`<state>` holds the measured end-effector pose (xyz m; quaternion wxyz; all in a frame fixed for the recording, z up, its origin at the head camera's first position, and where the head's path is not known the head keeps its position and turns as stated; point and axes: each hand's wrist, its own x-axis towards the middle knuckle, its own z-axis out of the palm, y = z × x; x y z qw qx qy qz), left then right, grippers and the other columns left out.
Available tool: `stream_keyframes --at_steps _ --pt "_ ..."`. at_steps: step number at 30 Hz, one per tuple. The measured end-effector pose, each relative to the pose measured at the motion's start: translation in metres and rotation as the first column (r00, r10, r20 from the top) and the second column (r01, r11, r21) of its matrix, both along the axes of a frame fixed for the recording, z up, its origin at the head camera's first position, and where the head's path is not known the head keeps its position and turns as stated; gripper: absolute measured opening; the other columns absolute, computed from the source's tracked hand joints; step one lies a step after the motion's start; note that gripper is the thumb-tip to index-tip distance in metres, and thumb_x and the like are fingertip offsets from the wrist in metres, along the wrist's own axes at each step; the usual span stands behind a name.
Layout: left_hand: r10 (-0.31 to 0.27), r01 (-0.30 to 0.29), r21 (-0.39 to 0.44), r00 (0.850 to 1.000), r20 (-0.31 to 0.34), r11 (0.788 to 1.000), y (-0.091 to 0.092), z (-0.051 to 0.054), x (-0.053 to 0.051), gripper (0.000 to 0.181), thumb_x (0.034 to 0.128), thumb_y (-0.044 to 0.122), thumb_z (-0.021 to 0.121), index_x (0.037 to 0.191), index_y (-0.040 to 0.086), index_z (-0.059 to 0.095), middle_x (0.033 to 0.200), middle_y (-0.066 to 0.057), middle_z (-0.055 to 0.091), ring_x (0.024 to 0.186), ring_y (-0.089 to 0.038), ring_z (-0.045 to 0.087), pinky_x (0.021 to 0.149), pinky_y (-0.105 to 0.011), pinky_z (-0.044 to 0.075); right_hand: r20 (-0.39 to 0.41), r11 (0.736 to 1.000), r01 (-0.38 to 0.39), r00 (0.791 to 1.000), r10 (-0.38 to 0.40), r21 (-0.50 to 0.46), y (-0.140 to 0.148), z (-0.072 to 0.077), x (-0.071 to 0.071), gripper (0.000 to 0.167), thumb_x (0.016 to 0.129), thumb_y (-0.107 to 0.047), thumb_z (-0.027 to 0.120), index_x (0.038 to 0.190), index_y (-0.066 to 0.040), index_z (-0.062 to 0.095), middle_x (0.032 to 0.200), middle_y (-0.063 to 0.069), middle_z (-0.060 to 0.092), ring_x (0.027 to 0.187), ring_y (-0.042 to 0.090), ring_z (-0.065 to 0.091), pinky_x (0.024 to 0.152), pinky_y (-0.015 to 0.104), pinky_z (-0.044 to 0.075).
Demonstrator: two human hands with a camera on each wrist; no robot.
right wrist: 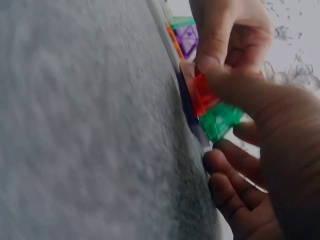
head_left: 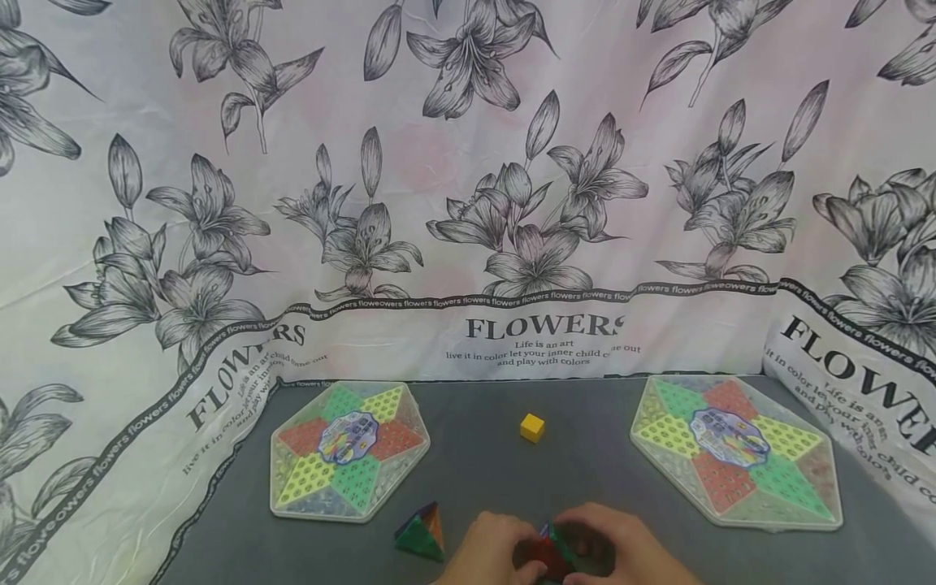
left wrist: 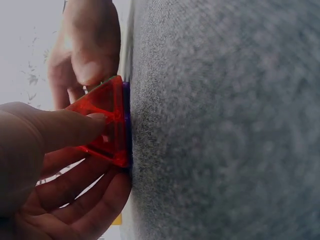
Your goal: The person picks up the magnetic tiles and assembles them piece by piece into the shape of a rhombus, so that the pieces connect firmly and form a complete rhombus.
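Observation:
Both hands meet at the front of the table around a small build of translucent triangular magnetic tiles. My left hand [head_left: 493, 546] pinches the red triangular tile [left wrist: 102, 120], thumb on its face and fingers behind. My right hand [head_left: 625, 546] holds the other side, its thumb by the red tile and its fingers near the green tile [right wrist: 220, 121]. Along the base runs a purple tile [left wrist: 127, 125], flat against the table. A finished-looking pyramid of green and orange tiles [head_left: 422, 532] stands just left of my left hand. Fingers partly cover the build.
A yellow cube [head_left: 532, 428] sits beyond the hands. Clear hexagonal boxes with coloured star boards lie at left [head_left: 349, 451] and right [head_left: 734, 451]. A flower-print curtain [head_left: 395, 341] borders the grey table [head_left: 483, 479] at the back and sides.

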<state>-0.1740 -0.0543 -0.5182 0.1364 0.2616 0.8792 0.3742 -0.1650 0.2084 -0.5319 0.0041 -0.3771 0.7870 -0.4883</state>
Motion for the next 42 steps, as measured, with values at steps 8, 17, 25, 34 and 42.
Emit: stream_keyframes --at_steps 8,17,25,34,42 --pt "-0.077 0.084 0.057 0.990 -0.116 0.995 0.000 0.006 0.006 0.023 0.0929 0.016 0.086 0.115 0.021 0.085 0.102 0.018 0.080 0.093 0.010 0.068 0.078 -0.015 0.056 -0.005 1.000 -0.001 1.000 0.001 0.012 -0.001 0.001 0.001 0.041 0.099 -0.015 0.082 0.138 -0.018 0.070 0.122 -0.006 0.076 0.103 0.004 0.071 0.081 0.027 0.062" --pt "-0.109 0.117 0.057 0.985 -0.131 0.991 -0.001 -0.045 -0.014 0.025 0.0966 0.026 0.085 0.121 0.030 0.083 0.105 0.024 0.079 0.092 0.014 0.067 0.075 -0.014 0.055 0.041 1.000 0.001 0.999 -0.001 0.005 -0.004 -0.003 0.000 0.038 0.101 -0.021 0.081 0.138 -0.016 0.071 0.125 -0.004 0.077 0.106 0.007 0.074 0.083 0.028 0.063" --pt "-0.096 0.093 0.120 0.995 0.026 0.988 -0.012 0.036 0.012 0.023 0.0973 0.016 0.083 0.120 0.014 0.083 0.108 0.010 0.083 0.096 0.007 0.070 0.082 -0.018 0.058 -0.058 0.999 0.041 0.998 -0.040 0.030 0.003 -0.010 -0.002 0.037 0.100 -0.020 0.082 0.136 -0.019 0.073 0.122 -0.006 0.078 0.105 0.006 0.074 0.081 0.027 0.063" --pt "-0.083 0.162 0.311 0.964 -0.252 0.936 -0.077 0.069 0.023 0.032 0.1034 0.021 0.078 0.135 0.012 0.077 0.125 -0.006 0.082 0.108 -0.009 0.078 0.082 -0.028 0.065 -0.181 0.989 0.116 0.979 -0.097 0.095 0.032 -0.021 -0.003 0.037 0.097 -0.016 0.084 0.133 -0.020 0.075 0.122 -0.006 0.079 0.106 0.006 0.073 0.080 0.024 0.060" --pt "0.206 -0.056 0.387 0.910 -0.360 0.920 -0.130 0.057 0.026 0.034 0.0996 0.009 0.080 0.132 0.021 0.077 0.120 0.004 0.082 0.106 -0.014 0.079 0.089 -0.039 0.066 0.022 0.993 0.096 0.995 -0.098 0.075 0.036 -0.014 0.005 0.039 0.099 -0.015 0.082 0.137 -0.016 0.073 0.120 -0.007 0.076 0.100 -0.004 0.068 0.072 0.024 0.059"
